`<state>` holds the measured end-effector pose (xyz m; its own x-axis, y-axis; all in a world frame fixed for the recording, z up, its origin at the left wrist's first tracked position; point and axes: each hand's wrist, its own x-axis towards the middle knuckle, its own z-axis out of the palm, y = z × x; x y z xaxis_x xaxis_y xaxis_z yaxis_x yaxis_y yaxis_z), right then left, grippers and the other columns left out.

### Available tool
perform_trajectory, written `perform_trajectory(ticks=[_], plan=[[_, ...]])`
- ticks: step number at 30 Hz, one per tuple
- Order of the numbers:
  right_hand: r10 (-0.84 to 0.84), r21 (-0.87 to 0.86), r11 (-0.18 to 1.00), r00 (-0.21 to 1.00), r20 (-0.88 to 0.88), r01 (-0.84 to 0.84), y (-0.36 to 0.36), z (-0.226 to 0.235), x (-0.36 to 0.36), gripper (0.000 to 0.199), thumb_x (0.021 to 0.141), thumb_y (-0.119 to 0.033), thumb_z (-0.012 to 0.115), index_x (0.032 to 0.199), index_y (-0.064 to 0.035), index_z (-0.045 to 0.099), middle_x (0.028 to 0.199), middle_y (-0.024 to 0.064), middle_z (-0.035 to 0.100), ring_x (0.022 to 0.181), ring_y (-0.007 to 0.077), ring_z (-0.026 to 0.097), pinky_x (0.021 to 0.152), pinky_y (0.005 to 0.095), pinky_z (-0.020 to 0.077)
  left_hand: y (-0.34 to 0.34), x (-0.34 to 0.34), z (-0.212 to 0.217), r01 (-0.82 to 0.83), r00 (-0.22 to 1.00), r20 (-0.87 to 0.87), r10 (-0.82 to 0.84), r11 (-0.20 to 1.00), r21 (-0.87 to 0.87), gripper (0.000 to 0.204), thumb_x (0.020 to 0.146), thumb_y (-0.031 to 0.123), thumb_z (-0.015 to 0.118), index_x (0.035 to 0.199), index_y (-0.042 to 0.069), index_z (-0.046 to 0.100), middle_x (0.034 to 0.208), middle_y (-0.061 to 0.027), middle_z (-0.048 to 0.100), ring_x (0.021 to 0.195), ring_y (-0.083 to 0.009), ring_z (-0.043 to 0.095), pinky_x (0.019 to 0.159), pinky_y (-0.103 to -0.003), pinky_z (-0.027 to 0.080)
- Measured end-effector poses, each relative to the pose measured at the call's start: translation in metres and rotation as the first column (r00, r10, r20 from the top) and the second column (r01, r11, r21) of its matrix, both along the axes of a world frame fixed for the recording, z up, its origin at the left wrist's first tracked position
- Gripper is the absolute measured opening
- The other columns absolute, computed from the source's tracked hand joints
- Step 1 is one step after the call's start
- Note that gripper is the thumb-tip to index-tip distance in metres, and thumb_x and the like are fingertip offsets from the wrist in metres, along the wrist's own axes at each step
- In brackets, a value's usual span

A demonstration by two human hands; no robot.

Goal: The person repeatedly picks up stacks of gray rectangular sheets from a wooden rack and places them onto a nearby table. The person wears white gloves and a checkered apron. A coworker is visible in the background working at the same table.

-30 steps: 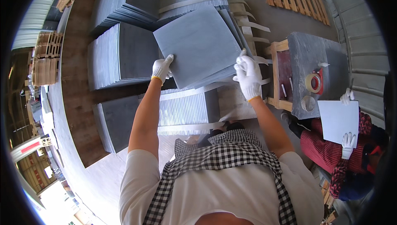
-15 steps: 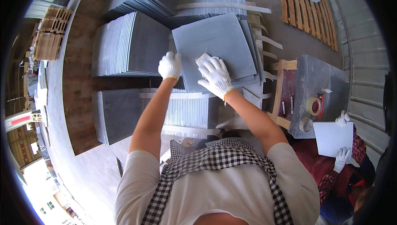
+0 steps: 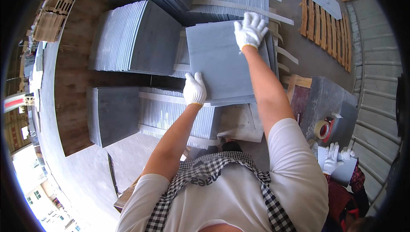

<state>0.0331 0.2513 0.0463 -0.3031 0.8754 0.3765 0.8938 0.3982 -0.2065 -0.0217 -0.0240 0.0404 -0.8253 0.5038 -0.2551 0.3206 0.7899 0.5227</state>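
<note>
A square grey stone tile [image 3: 224,61] lies on top of a few others in the middle, slightly askew over them. My left hand [image 3: 195,89], in a white knit glove, grips its near left edge, with the fingers partly hidden. At the far right corner my right hand [image 3: 250,31], gloved the same way, lies over the tile with fingers spread and stretched past the edge. Whatever may be under the right palm is hidden.
Stacks of grey tiles [image 3: 156,40] stand on edge to the left, with strapped rows [image 3: 171,110] beside them. Pale straps [image 3: 287,55] stick out at right. A wooden pallet [image 3: 326,29] lies far right. Near right, a co-worker's gloved hands [image 3: 332,157] hold a tile, by tape rolls [image 3: 322,128].
My right hand has moved from mid-tile to its far right corner; the small tan block under its fingers no longer shows. My left hand has come down to the near left edge.
</note>
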Motion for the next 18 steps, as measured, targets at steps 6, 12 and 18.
perform_trajectory(ticks=[6, 12, 18], plan=[[0.627, 0.006, 0.776, 0.770, -0.116, -0.631, -0.124, 0.012, -0.090, 0.049, 0.085, -0.041, 0.072, 0.125, -0.0148, 0.060, 0.135, 0.0086, 0.049, 0.128, 0.0342, 0.042, 0.110, 0.0555, 0.0339, 0.002, -0.001, 0.003, -0.015, 1.000, 0.027, 0.014, 1.000, 0.021, 0.048, 0.107, 0.043, 0.043, 0.118, -0.003, 0.049, 0.100, -0.0309, 0.068, 0.095, -0.0499, 0.067, 0.083, -0.055, 0.052], [0.738, 0.057, 0.674, 0.674, -0.019, -0.736, -0.114, 0.016, -0.042, 0.042, 0.089, -0.038, 0.067, 0.128, -0.0227, 0.063, 0.129, 0.0041, 0.053, 0.121, 0.0287, 0.047, 0.102, 0.0490, 0.0392, -0.004, -0.005, 0.000, -0.057, 0.998, 0.037, 0.056, 0.998, 0.038, 0.046, 0.106, 0.044, 0.047, 0.116, -0.001, 0.051, 0.104, -0.0295, 0.068, 0.095, -0.0510, 0.066, 0.084, -0.055, 0.052], [0.393, -0.024, 0.919, 0.919, 0.020, -0.393, 0.039, -0.010, 0.049, 0.047, 0.099, -0.041, 0.054, 0.143, -0.0264, 0.051, 0.149, 0.0014, 0.045, 0.135, 0.0361, 0.042, 0.117, 0.0511, 0.0308, 0.007, 0.002, 0.009, -0.041, 0.997, 0.072, 0.040, 0.999, 0.013, 0.051, 0.106, 0.046, 0.043, 0.119, -0.002, 0.052, 0.102, -0.0306, 0.069, 0.097, -0.0495, 0.067, 0.086, -0.054, 0.052]])
